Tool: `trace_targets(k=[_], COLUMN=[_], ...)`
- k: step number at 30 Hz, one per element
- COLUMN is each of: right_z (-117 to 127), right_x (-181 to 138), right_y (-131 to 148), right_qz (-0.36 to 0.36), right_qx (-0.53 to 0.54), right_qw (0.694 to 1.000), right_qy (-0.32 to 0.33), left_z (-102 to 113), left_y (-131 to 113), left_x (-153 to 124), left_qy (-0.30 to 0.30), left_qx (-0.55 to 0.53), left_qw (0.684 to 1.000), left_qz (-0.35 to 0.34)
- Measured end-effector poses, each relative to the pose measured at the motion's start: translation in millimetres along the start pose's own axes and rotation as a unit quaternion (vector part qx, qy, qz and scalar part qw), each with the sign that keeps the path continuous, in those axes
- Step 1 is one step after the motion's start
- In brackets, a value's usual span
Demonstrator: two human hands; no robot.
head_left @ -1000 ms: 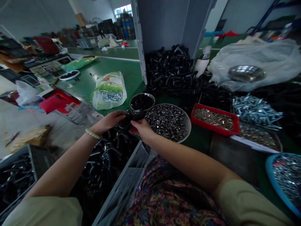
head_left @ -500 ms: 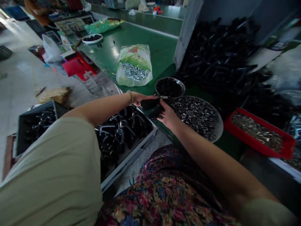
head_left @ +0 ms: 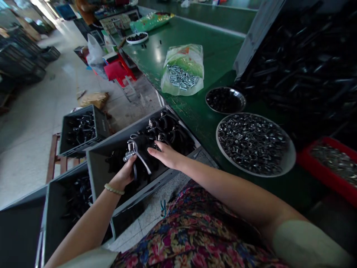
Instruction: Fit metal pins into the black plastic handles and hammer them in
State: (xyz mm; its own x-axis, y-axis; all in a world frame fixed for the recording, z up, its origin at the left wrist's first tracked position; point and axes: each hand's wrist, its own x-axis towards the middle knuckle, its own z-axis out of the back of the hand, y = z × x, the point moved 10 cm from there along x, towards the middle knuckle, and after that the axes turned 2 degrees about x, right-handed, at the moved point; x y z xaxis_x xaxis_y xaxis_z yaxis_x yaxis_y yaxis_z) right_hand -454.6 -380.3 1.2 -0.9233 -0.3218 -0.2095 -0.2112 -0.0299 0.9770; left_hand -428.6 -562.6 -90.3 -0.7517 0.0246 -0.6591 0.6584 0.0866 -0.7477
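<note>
Over a grey bin [head_left: 96, 172] of black and silver parts, my left hand [head_left: 126, 174] grips a black part with a curved silver lever [head_left: 142, 160] and a small metal fitting at its end. Its thumb lies on the fitting and the other fingers are mostly hidden. My right hand [head_left: 166, 155] is just to the right, fingers stretched leftward and thumb apart, close to the dark end of that part. Whether it touches the part I cannot tell. Similar black parts with metal fittings [head_left: 174, 130] lie heaped in the bin around both hands.
On the green table [head_left: 189, 115] stand a white tray of metal rings [head_left: 251, 143], a steel bowl of black pieces [head_left: 225, 99] and a bag of screws [head_left: 182, 76]. A red tray [head_left: 331, 156] is at right. More bins [head_left: 83, 128] stand left; a person [head_left: 86, 11] is far back.
Both hands have moved left and down from the table edge to over the bin. The view has swung left, showing more bins. My right hand's fingers have opened out.
</note>
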Motion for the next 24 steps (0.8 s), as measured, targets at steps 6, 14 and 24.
trace_targets(k=[6,14,24], right_z=[23.9,102.3,120.8], right_x=[-32.7,-99.1,-159.4], right_y=[-29.7,-64.6,-105.3], right_qz=[-0.042,-0.117,-0.136], right_qx=[0.042,0.124,0.195], right_qw=[0.998,0.974,0.952], right_qy=[-0.005,-0.152,-0.191], left_z=[31.8,8.7,2.6], left_y=[50.4,52.0,81.4], left_x=[39.8,90.9,77.5], left_qy=[-0.034,0.009,0.040], left_qx=[0.009,0.097,0.098], left_qw=[0.999,0.989,0.985], left_qz=[0.036,0.108,0.139])
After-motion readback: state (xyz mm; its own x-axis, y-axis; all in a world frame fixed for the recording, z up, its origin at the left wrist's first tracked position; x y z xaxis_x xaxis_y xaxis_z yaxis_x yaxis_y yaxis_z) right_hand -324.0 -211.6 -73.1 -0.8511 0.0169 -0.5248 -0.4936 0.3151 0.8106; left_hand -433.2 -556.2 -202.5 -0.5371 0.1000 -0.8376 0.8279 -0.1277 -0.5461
